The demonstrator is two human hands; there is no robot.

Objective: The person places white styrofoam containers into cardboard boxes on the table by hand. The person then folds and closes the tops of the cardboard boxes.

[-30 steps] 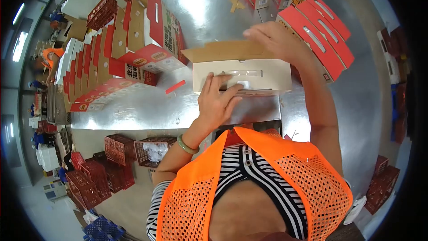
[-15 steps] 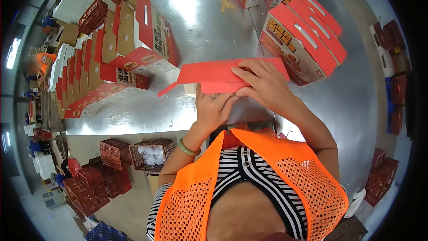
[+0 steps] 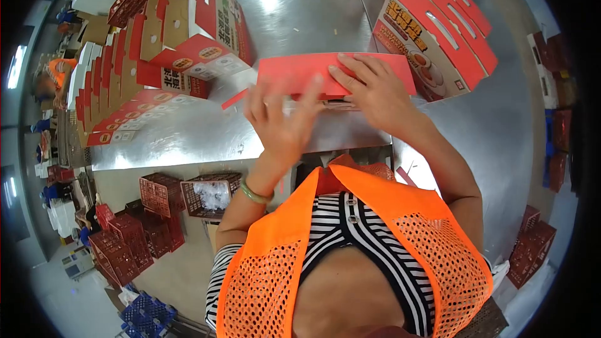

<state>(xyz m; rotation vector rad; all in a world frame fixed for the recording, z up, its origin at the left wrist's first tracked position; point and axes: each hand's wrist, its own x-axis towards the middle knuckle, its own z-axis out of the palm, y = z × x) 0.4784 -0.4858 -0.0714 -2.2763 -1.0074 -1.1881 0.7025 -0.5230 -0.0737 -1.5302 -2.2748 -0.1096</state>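
Prob. to keep it shut, R hand (image 3: pixel 382 97) lies on the box (image 3: pixel 285 66), fingers slightly apart; L hand (image 3: pixel 280 126), blurred, fingers spread, is at its near edge, contact unclear. Box sits on table (image 3: pixel 181 150) btwn L row (image 3: pixel 203 22) & R row (image 3: pixel 416 19).

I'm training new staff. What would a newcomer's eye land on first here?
Probably the bright orange vest, low in the centre. Next, the red box top on the metal table, with the right hand on it and the left hand blurred at its near side. The row of boxes with raised flaps at the left also stands out.
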